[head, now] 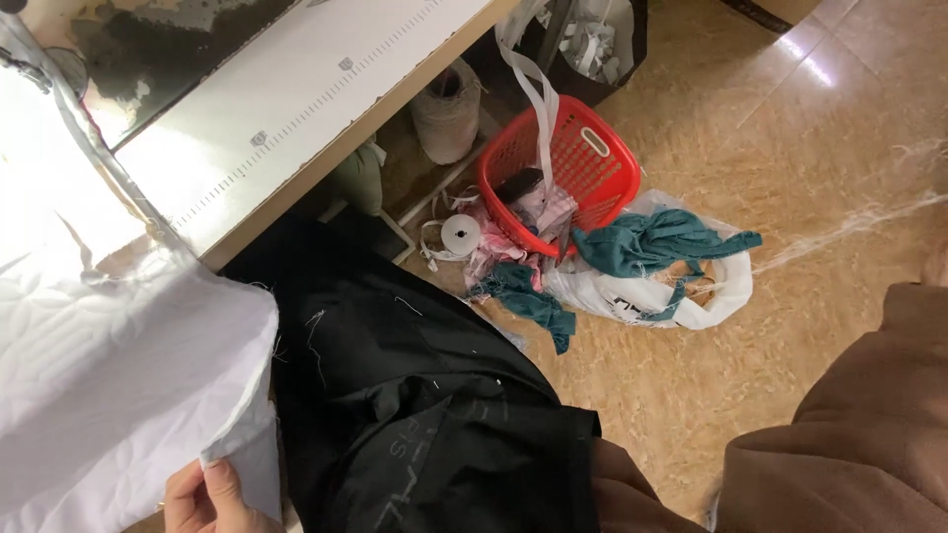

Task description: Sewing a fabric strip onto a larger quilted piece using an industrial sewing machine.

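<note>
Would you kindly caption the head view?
Left hand pinches white quilted fabric beside black cloth; red plastic basket behind.

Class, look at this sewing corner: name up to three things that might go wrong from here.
1. The white fabric is pinched only at its corner by the left hand, so it may slip off the table.
2. The black cloth may slide off the lap.
3. Teal scraps, a tape roll and the tipped red basket could trip someone.

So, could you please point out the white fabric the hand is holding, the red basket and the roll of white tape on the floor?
white fabric (109, 336): head view, middle of the sheet.
left hand (202, 498): head view, back of the hand, gripping the fabric's corner.
red basket (592, 163): head view, inner side wall.
roll of white tape (460, 234): head view, its flat face.
</note>
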